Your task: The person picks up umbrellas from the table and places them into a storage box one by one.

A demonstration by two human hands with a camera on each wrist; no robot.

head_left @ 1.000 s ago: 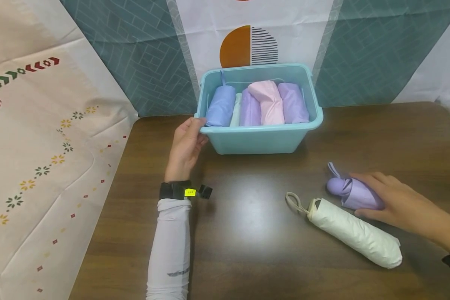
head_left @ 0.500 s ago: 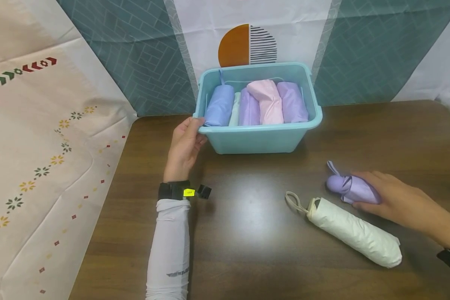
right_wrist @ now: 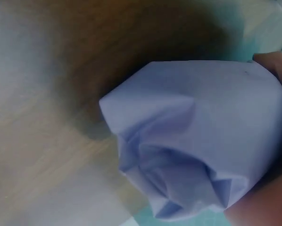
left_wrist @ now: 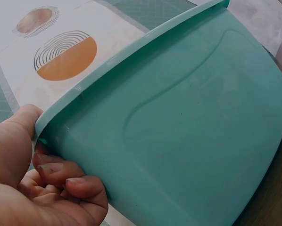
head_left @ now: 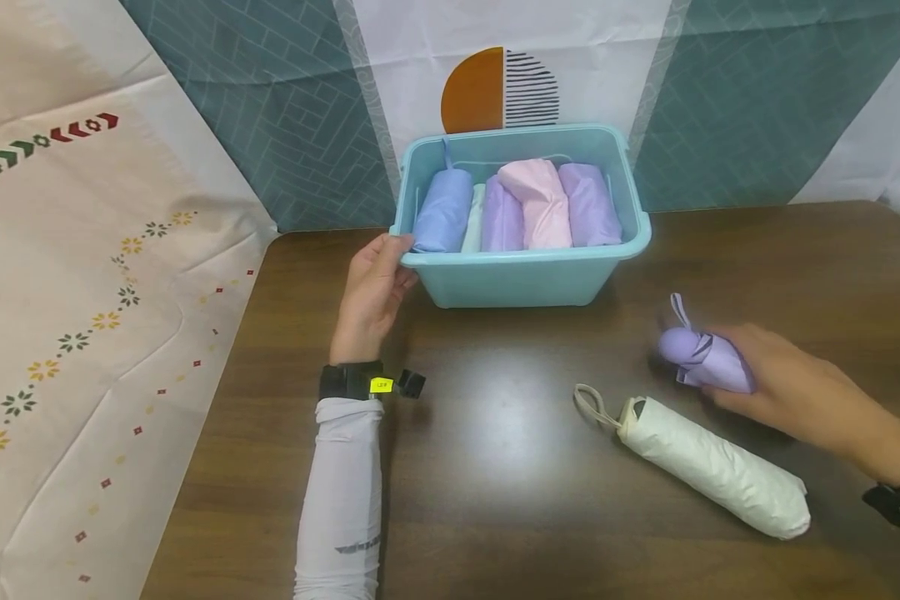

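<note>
My left hand [head_left: 371, 292] pinches the front left corner of a light blue plastic bin [head_left: 513, 282], thumb over the rim and the other fingers curled beneath it. With my right hand [head_left: 791, 387] I grip a folded purple umbrella [head_left: 720, 365], its round handle end and wrist loop pointing left. The right wrist view shows the gathered cloth end of this purple umbrella [right_wrist: 193, 136], with fingers at the right edge. Just in front of that hand, a folded cream umbrella [head_left: 712, 467] lies slantwise on the table, its strap loop to the left.
Inside the bin stand a blue folded umbrella [head_left: 444, 212], a pale green bundle [head_left: 475, 218], two purple ones and a pink one [head_left: 540, 204] in a row. The brown wooden table [head_left: 457, 500] meets patterned cloth [head_left: 285, 108] at the back and left.
The purple umbrella has come up off the table in my right hand and shifted slightly toward the bin. My left hand keeps its place on the rim.
</note>
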